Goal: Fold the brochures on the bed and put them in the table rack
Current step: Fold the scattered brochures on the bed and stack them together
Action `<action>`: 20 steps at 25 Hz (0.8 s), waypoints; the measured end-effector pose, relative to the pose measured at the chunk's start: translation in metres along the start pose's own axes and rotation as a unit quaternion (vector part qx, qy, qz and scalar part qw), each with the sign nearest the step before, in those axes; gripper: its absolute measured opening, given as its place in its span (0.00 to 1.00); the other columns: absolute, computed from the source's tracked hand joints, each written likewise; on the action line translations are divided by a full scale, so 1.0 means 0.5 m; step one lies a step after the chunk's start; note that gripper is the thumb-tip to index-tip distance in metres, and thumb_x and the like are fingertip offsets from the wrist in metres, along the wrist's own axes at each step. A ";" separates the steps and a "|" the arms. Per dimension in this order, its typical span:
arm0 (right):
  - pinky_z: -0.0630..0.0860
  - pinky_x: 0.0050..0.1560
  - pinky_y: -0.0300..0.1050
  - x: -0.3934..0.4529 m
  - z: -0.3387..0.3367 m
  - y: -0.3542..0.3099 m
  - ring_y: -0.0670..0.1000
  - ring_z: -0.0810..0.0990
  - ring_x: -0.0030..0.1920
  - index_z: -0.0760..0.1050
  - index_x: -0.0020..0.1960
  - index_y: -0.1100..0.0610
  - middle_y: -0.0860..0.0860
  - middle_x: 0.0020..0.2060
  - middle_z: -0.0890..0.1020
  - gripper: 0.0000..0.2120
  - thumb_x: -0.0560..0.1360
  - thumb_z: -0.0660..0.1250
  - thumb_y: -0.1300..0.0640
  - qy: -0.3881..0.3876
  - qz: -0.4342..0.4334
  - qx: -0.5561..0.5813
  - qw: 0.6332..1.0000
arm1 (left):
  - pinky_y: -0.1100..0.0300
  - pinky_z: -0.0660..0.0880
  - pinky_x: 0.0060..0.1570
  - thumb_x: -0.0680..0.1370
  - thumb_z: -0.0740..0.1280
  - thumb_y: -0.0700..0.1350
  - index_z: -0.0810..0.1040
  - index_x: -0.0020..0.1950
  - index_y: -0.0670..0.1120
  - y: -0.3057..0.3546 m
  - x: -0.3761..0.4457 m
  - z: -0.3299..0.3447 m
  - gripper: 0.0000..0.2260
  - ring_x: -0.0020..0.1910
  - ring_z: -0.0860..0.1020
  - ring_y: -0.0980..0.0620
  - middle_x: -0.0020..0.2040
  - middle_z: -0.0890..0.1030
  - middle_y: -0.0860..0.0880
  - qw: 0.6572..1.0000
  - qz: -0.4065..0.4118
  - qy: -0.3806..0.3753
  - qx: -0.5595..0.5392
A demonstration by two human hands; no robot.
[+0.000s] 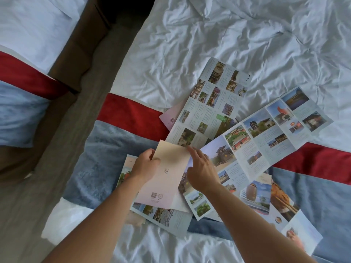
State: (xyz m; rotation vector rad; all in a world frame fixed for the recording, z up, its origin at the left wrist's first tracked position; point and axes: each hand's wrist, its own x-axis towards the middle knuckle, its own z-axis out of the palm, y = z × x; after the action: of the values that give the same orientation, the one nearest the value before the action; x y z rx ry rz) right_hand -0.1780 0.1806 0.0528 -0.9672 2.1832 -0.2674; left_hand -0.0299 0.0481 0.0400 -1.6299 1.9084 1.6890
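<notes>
Several unfolded brochures lie fanned out on the bed. A folded cream-and-pink brochure sits above the pile, and my left hand pinches its left edge near the top corner. My right hand rests on its right edge, index finger stretched along the paper toward the top right corner. A long photo brochure runs up from the pile. Another long one stretches to the right. More brochures lie lower right and under the folded one. The table rack is out of view.
The bed has a crumpled white duvet and a blue and red bed runner. A second bed stands at the left, with a strip of grey-brown floor between the two.
</notes>
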 end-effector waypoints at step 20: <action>0.81 0.54 0.56 -0.005 -0.005 -0.098 0.52 0.84 0.50 0.79 0.61 0.53 0.50 0.50 0.85 0.32 0.69 0.64 0.31 0.034 0.146 0.460 0.875 | 0.53 0.76 0.38 0.75 0.61 0.45 0.77 0.49 0.49 -0.011 -0.008 -0.036 0.07 0.42 0.81 0.46 0.44 0.83 0.46 0.987 -0.083 0.050 -0.130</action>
State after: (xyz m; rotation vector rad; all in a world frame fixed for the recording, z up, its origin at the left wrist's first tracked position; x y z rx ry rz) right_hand -0.1509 0.1477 0.0776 -0.0867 1.8606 -1.0780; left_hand -0.0146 0.0380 0.0458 -1.9408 1.5924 1.8831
